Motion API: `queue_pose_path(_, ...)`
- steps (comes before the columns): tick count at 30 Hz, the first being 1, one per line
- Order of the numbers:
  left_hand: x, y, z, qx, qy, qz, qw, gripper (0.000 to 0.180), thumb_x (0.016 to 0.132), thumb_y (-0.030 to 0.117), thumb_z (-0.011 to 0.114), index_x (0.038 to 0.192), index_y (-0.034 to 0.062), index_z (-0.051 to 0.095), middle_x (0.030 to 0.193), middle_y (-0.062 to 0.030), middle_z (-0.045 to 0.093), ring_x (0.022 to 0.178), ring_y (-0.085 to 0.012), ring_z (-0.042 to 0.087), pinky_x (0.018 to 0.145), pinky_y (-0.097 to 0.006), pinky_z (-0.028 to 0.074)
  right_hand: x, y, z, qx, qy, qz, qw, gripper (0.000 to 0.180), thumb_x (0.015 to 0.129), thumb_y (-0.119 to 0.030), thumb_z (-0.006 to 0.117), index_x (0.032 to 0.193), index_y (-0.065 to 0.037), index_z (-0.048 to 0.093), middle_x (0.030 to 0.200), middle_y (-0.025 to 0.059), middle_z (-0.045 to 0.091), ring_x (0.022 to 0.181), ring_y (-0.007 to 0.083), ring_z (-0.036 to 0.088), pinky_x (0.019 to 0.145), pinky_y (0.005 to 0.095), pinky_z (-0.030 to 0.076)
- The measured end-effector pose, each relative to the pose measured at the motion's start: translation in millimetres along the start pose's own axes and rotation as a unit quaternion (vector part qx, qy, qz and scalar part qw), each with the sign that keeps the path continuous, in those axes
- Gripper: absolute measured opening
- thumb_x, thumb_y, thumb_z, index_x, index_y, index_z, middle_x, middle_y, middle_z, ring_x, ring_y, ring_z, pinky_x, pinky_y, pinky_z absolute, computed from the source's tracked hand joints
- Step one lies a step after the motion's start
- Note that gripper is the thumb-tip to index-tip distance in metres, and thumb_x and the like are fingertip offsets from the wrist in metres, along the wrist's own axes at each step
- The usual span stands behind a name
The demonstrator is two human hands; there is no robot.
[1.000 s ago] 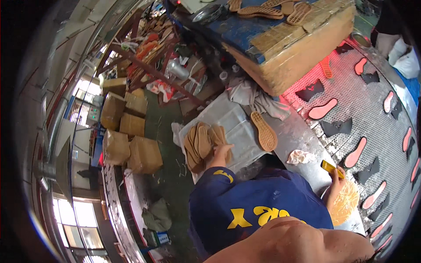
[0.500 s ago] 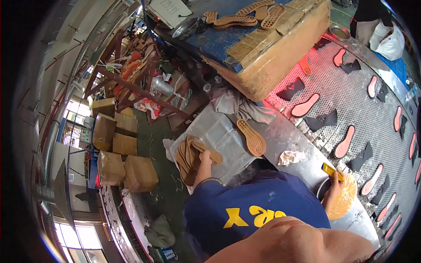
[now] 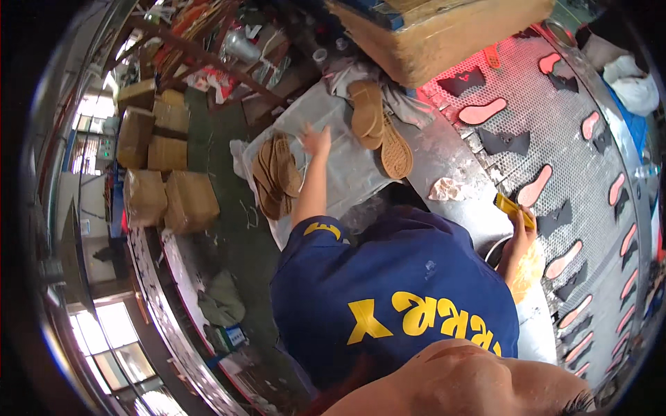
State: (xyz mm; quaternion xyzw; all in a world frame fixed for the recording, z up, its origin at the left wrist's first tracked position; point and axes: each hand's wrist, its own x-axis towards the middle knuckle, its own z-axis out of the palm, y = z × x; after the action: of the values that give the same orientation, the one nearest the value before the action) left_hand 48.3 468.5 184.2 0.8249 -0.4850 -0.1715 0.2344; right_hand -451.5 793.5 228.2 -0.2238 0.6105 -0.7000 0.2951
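Observation:
My left hand (image 3: 318,141), fingers spread and slightly blurred, reaches over a plastic-covered surface (image 3: 340,163) with nothing in it. Beside it on the left lies a pile of brown shoe soles (image 3: 267,173). To its right, a couple of overlapping brown soles (image 3: 366,114) lie smooth side up, partly on another sole (image 3: 397,156) that shows its patterned face. My right hand (image 3: 519,239) is closed around a yellow flat tool (image 3: 515,210), whose exact kind I cannot make out. Just below that hand are a dark-rimmed bowl (image 3: 495,251) and a yellowish round thing (image 3: 533,267).
A mesh conveyor (image 3: 513,104) at the right carries pink insoles and black pieces. A large carton-like block (image 3: 444,41) stands at the far side. Crumpled tissue (image 3: 447,188) lies on the metal table edge (image 3: 430,149). Cardboard boxes (image 3: 191,201) sit at the left, near a wooden rack.
My left hand has let go of a sole and moved up off the left pile. More soles now lie at the right of the plastic. The view has shifted; my right hand still holds the tool.

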Motion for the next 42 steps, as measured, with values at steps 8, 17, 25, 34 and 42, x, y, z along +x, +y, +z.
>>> queue_pose_path(8, -51, -206, -67, 0.133, 0.135, -0.322, 0.927, 0.126, 0.063, 0.062, 0.075, 0.151, 0.0157, -0.002, 0.151, -0.0293, -0.007, 0.14, -0.0468, 0.003, 0.107, -0.062, 0.016, -11, -19, -27, -0.025, 0.041, 0.024, 0.999, 0.027, 0.09, -0.007, 0.061, 0.114, 0.004, 0.057, 0.105, 0.0146, 0.062, 0.094, 0.0241, 0.064, 0.083, 0.0306, 0.054)
queue_pose_path(17, -56, -176, -91, 0.133, 0.098, -0.407, 0.898, 0.121, 0.057, 0.064, 0.079, 0.148, 0.012, 0.018, 0.141, -0.0248, 0.028, 0.128, -0.0411, 0.036, 0.099, -0.056, 0.035, 37, -36, -38, -0.07, 0.041, 0.009, 0.997, 0.02, 0.09, -0.007, 0.061, 0.108, 0.003, 0.059, 0.106, 0.0131, 0.062, 0.094, 0.0237, 0.064, 0.083, 0.0292, 0.055)
queue_pose_path(25, -27, -185, -99, 0.13, 0.006, -0.249, 0.96, 0.102, 0.054, 0.051, 0.084, 0.13, -0.0016, 0.039, 0.118, -0.023, 0.055, 0.108, -0.0364, 0.058, 0.088, -0.043, 0.049, 26, -36, -8, -0.081, 0.013, 0.006, 0.997, 0.021, 0.09, -0.006, 0.061, 0.108, 0.003, 0.059, 0.104, 0.0138, 0.062, 0.091, 0.0225, 0.064, 0.079, 0.0292, 0.056)
queue_pose_path(34, 5, -141, -20, 0.074, 0.0, -0.241, 0.968, 0.103, 0.058, 0.044, 0.086, 0.134, -0.0056, 0.038, 0.121, -0.0257, 0.056, 0.112, -0.0363, 0.056, 0.097, -0.04, 0.048, 4, -27, -26, -0.089, 0.032, -0.007, 0.995, 0.024, 0.088, -0.004, 0.063, 0.11, 0.004, 0.06, 0.105, 0.0131, 0.063, 0.093, 0.0216, 0.063, 0.083, 0.0305, 0.053)
queue_pose_path(42, 5, -84, -47, -0.404, 0.001, -0.185, 0.896, 0.064, 0.066, 0.008, 0.082, 0.12, -0.0076, 0.052, 0.123, -0.0196, 0.057, 0.105, -0.0288, 0.06, 0.082, -0.04, 0.054, -3, -31, -41, -0.053, 0.063, 0.014, 0.996, 0.021, 0.09, -0.002, 0.059, 0.109, 0.005, 0.059, 0.106, 0.0124, 0.062, 0.095, 0.02, 0.064, 0.084, 0.0303, 0.054)
